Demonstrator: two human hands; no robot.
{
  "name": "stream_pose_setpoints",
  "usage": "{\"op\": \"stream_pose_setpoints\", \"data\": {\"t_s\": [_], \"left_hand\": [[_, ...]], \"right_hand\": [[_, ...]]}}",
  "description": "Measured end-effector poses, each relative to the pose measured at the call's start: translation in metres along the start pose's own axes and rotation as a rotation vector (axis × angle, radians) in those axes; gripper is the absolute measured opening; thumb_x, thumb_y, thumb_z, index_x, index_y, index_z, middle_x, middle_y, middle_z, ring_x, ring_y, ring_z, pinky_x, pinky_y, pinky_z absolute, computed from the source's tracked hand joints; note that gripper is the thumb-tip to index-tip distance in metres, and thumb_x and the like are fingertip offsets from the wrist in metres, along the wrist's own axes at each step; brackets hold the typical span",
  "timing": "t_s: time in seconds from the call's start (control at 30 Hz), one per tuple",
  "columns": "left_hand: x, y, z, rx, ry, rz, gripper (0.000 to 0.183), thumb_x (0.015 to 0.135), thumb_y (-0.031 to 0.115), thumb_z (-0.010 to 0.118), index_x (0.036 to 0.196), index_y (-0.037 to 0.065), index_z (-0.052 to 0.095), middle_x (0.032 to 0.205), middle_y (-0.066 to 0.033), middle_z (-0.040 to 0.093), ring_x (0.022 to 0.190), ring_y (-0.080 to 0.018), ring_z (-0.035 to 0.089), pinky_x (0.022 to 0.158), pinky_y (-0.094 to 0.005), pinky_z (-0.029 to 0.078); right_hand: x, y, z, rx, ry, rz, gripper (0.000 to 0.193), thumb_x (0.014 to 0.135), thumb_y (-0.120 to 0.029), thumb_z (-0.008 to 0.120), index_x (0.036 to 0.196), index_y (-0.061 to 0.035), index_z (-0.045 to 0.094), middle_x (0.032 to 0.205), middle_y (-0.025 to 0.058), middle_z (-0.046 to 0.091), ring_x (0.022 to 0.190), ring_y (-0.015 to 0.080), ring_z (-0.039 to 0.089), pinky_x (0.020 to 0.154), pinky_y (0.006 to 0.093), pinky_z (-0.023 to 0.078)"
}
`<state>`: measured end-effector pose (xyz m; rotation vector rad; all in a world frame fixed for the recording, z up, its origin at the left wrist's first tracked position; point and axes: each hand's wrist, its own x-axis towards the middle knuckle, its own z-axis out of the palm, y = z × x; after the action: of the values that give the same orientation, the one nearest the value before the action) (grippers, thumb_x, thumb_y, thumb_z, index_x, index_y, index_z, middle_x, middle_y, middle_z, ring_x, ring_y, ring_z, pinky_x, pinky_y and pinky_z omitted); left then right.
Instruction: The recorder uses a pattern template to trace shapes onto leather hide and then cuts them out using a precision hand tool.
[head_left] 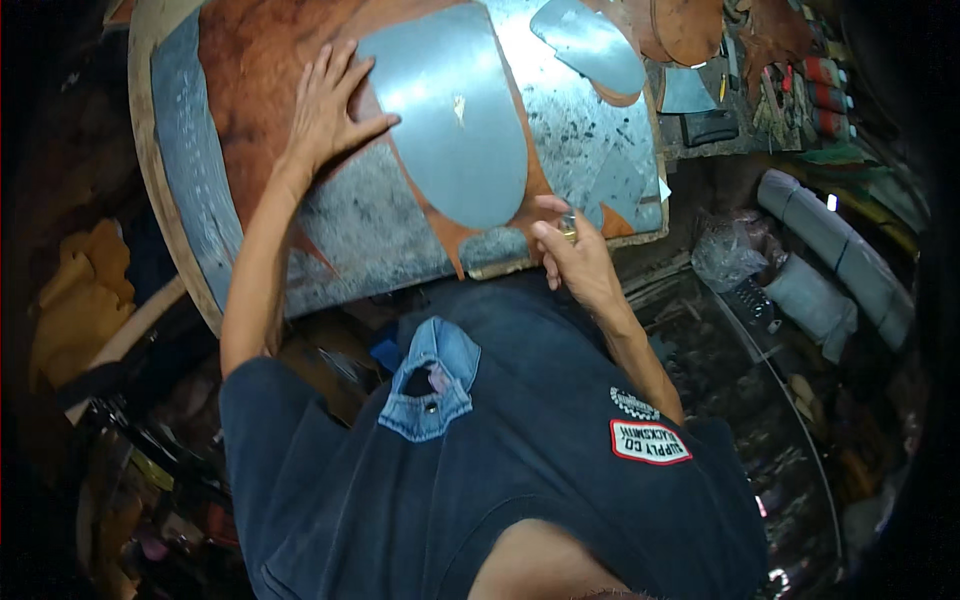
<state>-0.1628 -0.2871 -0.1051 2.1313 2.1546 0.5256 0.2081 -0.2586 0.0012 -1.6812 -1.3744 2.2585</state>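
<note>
My left hand [328, 105] lies flat with its fingers spread on brown leather [262, 70], its thumb against the left edge of a large grey metal template [452, 115] with a rounded lower end. That template rests on the leather over a scratched metal-topped bench [365, 225]. Near the bench's front edge my right hand [572, 252] is closed on a small metal cutting tool [568, 225], whose tip sits at the leather's edge just right of the template's rounded end.
A second, smaller grey template [590, 45] lies on more leather at the back right. Beyond it sit a dark box [708, 127] and coloured bottles [826, 95]. Grey rolls [835, 250] and a plastic bag [728, 250] are on the right, yellow cloth [85, 290] on the left.
</note>
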Motion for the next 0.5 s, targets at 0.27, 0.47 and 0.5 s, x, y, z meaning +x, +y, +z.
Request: {"op": "stream_pose_setpoints", "data": {"t_s": [0.27,0.47,0.5], "left_hand": [[0.031,0.027,-0.012,0.009,-0.411,0.277,0.052,0.077,0.049,0.071,0.109,0.008,0.069,0.134,-0.0167,0.053,0.124,-0.0341,0.049,0.108,-0.0506,0.034],[0.125,0.02,-0.036,-0.463,-0.935,-0.095,0.098,0.076,0.083,0.048,0.127,0.0,0.059,0.134,-0.026,0.052,0.129,-0.037,0.046,0.103,-0.0463,0.04],[0.136,0.014,-0.026,-0.49,-1.028,-0.252,0.116,0.064,0.089,0.051,0.143,0.005,0.042,0.148,-0.024,0.037,0.133,-0.0419,0.04,0.11,-0.0556,0.028]], "right_hand": [[-0.011,0.05,0.018,-0.615,-0.011,-0.586,0.04,0.095,-0.016,0.053,0.133,-0.0029,0.047,0.094,0.0122,0.054,0.078,0.0217,0.055,0.068,0.0358,0.047],[0.075,-0.041,0.085,-0.919,-0.088,-0.824,0.039,0.092,-0.01,0.054,0.13,-0.0033,0.052,0.098,0.0258,0.06,0.092,0.043,0.058,0.081,0.0489,0.046],[0.101,-0.052,0.098,-0.904,-0.019,-0.906,0.039,0.091,-0.011,0.054,0.129,-0.0031,0.052,0.098,0.0266,0.061,0.091,0.0444,0.059,0.081,0.0499,0.047]]}}
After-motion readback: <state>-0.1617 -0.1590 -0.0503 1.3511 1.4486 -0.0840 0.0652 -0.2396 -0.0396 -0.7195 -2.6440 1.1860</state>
